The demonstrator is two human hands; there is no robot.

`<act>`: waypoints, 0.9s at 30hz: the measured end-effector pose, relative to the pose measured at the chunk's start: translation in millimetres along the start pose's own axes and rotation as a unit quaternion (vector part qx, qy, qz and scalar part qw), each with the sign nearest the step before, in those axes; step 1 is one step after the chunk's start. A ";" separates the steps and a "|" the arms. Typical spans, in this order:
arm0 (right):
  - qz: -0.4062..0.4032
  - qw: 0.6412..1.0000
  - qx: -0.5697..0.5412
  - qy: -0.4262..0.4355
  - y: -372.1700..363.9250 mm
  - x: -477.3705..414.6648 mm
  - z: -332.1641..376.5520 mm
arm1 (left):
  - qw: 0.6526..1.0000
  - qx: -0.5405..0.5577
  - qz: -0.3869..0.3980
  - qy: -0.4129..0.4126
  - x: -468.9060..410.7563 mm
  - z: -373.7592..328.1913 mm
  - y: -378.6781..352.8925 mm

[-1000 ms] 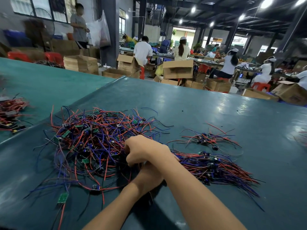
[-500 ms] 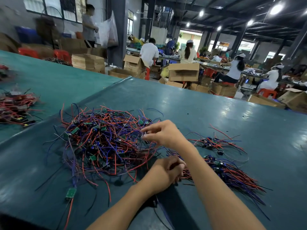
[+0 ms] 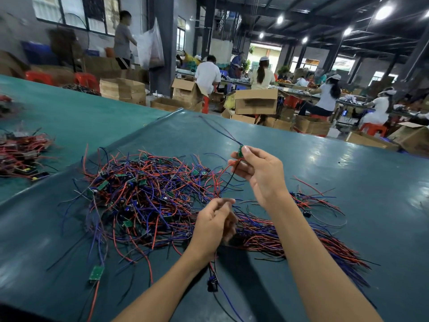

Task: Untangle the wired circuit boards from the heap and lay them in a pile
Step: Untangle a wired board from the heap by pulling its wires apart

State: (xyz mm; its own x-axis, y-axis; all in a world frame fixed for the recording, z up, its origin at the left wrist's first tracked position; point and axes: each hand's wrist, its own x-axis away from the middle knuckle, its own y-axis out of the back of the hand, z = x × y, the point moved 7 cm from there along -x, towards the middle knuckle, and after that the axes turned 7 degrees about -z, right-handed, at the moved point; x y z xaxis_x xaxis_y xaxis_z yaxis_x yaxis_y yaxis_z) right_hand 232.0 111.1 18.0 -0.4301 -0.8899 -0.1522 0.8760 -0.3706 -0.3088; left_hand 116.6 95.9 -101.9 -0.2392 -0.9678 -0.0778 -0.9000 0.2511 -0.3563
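Nearest the edge of the table [image 3: 348, 173], one stray board [image 3: 96, 273] lies apart from the rest on its red lead, not yet gathered. The left hand [image 3: 213, 225] hangs low with fingers curled. It is blurred, and whether it pinches a wire cannot be told, though leads and a black part [image 3: 212, 284] dangle beneath the wrist. Just right of it lies the pile [image 3: 290, 233], wires combed roughly one way, judged to be the sorted stock kept clear of the tangle. Left of the hands sits the heap [image 3: 148, 194], red and blue leads crossed in all directions with green boards buried among them. Above it the right hand [image 3: 257, 175] is raised, thumb and fingertips pinching a green board [image 3: 240, 151]. Its leads trail down toward the heap, presumably lifted high so the wires draw free by their own length. Further off, a second bundle [image 3: 21, 152] rests on the neighbouring table. Boxes [image 3: 255, 101] and seated workers lie beyond.
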 end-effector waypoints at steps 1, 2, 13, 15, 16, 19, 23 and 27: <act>-0.006 0.999 -0.038 -0.012 2.4 1.6 -0.3 | 1.000 0.014 -0.002 -0.005 -0.5 -1.4 0.9; -0.010 0.997 -0.076 -0.022 4.7 2.9 -0.6 | 1.000 0.027 -0.002 -0.004 -1.3 -1.7 1.1; 0.037 0.924 -0.314 -0.214 10.0 21.2 -10.0 | 0.999 0.013 0.018 -0.023 -1.8 2.1 -5.3; 0.058 0.942 -0.218 -0.250 10.5 34.1 -30.0 | 1.000 0.022 0.010 -0.010 -3.4 2.9 -3.3; 0.071 0.947 -0.167 -0.265 11.4 41.5 -40.8 | 0.999 0.034 0.011 -0.001 -4.0 2.8 -3.6; 0.088 0.955 -0.045 -0.279 20.2 60.7 -69.8 | 0.994 0.097 0.036 0.034 -3.7 2.7 -8.0; 0.058 0.975 0.018 -0.215 36.1 67.1 -85.9 | 0.995 0.084 0.049 0.014 -1.3 2.5 -9.0; 0.050 0.984 0.028 -0.167 39.4 71.9 -94.0 | 0.993 0.097 0.060 0.027 0.4 3.4 -7.8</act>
State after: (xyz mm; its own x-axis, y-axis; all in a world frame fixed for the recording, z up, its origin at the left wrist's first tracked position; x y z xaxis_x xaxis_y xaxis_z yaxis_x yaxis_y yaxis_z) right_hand 215.0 57.6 -93.3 -0.2534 -0.9571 0.1408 0.9247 -0.2824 -0.2552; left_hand 124.7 93.5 -102.3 -0.3646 -0.9275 -0.0825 -0.7774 0.3520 -0.5213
